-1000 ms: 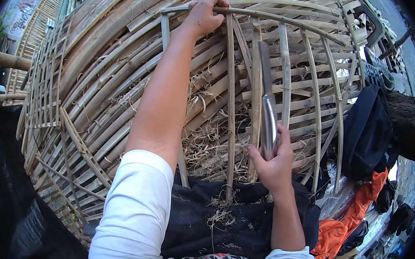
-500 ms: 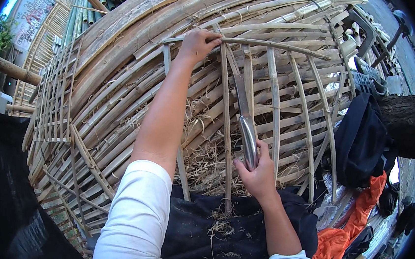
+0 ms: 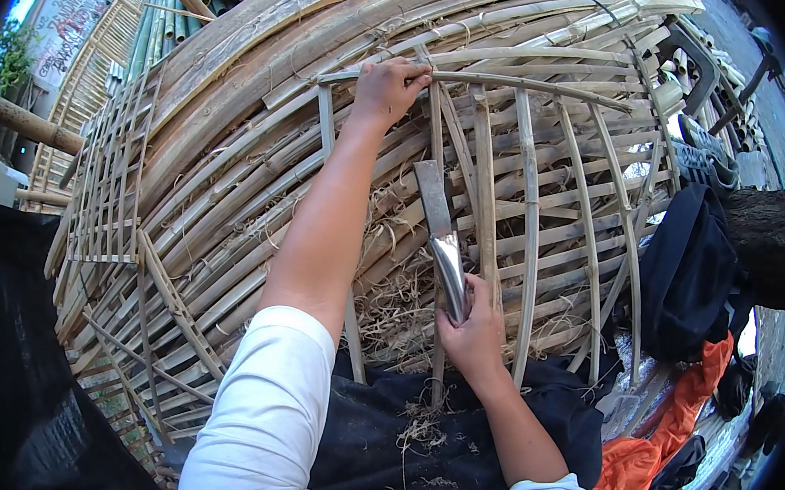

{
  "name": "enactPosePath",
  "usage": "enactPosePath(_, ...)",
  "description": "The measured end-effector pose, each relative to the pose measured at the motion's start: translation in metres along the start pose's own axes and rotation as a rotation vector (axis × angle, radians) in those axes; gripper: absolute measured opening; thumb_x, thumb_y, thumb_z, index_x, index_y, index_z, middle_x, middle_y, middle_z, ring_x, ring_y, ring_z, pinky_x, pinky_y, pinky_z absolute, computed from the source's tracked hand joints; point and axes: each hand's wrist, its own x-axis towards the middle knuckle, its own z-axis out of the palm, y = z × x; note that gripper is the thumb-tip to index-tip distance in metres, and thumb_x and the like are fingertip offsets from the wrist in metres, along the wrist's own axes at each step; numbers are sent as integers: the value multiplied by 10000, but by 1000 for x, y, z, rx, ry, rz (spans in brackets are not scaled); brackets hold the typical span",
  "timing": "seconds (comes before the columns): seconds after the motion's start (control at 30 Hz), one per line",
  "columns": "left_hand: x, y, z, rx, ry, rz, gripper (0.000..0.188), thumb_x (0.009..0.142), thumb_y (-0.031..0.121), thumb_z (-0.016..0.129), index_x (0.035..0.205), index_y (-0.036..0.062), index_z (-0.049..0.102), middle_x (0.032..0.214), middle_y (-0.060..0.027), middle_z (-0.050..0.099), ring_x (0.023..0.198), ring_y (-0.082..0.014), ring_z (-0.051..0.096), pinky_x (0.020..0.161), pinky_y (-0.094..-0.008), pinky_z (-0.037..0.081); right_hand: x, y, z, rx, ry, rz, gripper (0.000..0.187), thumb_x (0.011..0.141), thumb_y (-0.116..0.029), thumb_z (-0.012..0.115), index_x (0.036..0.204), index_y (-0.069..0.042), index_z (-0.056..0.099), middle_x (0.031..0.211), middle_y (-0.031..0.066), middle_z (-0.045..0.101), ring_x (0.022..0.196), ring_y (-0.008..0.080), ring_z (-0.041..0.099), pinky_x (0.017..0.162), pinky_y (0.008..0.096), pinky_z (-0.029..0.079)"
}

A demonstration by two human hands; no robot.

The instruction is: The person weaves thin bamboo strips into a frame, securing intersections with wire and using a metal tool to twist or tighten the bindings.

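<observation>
My left hand is closed around the top bar of a bamboo frame, near the bar's left end. Several bamboo slats run down from this bar toward my lap, some distance apart. In my right hand is a knife with a shiny metal handle and a broad, blunt-ended blade. Its blade points away from me, below my left hand, and overlaps one of the slats from this viewpoint. Whether blade and slat touch I cannot tell.
Long split-bamboo strips are piled behind the frame, with curly shavings among them. A small bamboo lattice stands at left. Dark cloth covers my lap. Orange cloth, a black bag and shoes lie at right.
My right hand has drawn the knife left and toward me, so the blade tip sits lower and away from the top bar. My left hand keeps its hold on the bar.
</observation>
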Motion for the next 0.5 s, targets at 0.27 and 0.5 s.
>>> enactPosePath(0.27, 1, 9, -7, -47, -33, -88, 286, 881, 358, 689, 1087, 174, 767, 995, -112, 720, 973, -312, 674, 914, -412, 491, 1, 6, 6, -6, -35, -5, 546, 803, -79, 722, 1282, -54, 460, 867, 266, 682, 822, 452, 680, 715, 483, 540)
enactPosePath(0.5, 0, 8, -4, -42, -52, -89, 305, 883, 370, 689, 1105, 174, 761, 1032, -110, 721, 1000, -315, 670, 915, -407, 494, 3, 13, 9, 84, 16, -33, 558, 791, -57, 738, 1273, -38, 456, 855, 208, 690, 794, 377, 707, 695, 419, 543)
